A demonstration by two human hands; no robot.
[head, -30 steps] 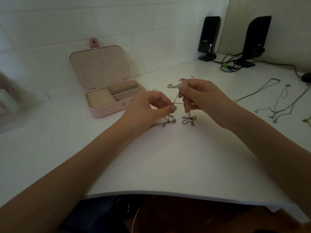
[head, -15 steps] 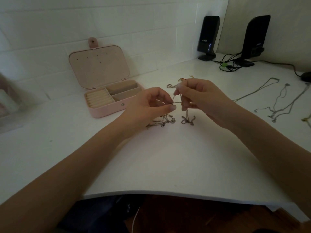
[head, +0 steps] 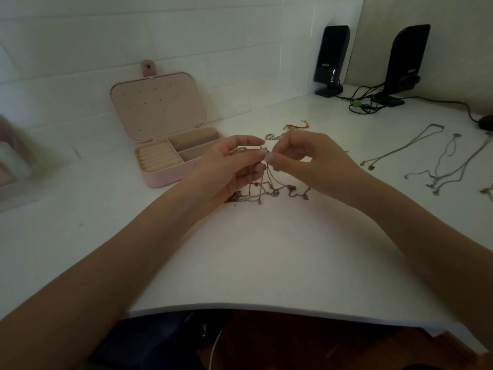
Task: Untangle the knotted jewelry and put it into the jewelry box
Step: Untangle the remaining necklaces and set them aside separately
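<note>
— Where the two sets of fingertips meet, what do they have hold of?

— Both hands pinch the same fine chain. The left hand curls thumb and forefinger round it from the left, the right hand nips it from the right, and the nails nearly touch, so neither hand is nearer than the other. The knot itself is too small to make out.

— And which way does the tangle lie from that pinch?

— Straight below. The knotted chain hangs down from the fingers in several strands and spreads left to right along the worktop, partly under the left palm. I judge that the next move is to draw the strands apart sideways.

— The box?

— One pink jewelry box, lid open, stands to the left and behind the left hand, well apart from the pinch.

— What else, counted?

— Two small bracelets just beyond the hands. Loose necklaces lie far right; I count about three, but they overlap. Two black speakers with their cables stand at the back.
</note>
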